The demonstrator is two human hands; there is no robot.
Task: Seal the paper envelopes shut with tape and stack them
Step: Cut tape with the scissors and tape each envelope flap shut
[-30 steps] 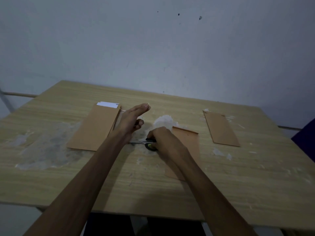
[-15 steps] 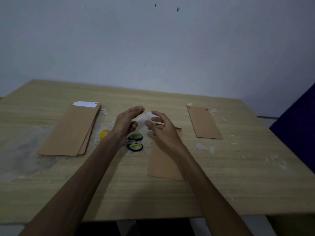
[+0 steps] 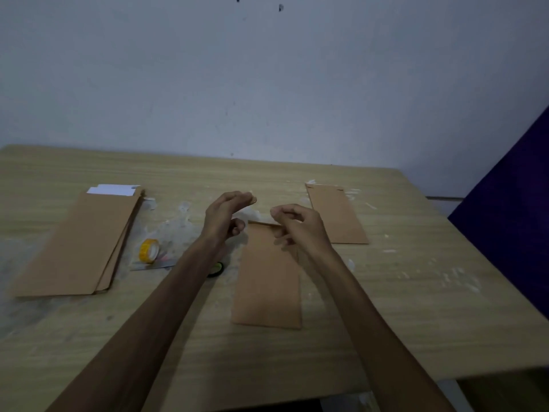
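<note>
Centre frame, an envelope (image 3: 267,281) lies flat on the counter (image 3: 416,307), long axis running toward the wall, flap end far. Bare counter flanks it on the right. Left hand (image 3: 225,215) and right hand (image 3: 300,227) hover above the flap, fingers loosely curled; whether either grip pinches tape I cannot tell.

No readable text, labels or numbers anywhere.

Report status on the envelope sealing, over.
Left hand, right hand raised over middle envelope; held tape not discernible. Tape roll idle by stack. Nothing blocking.
</note>
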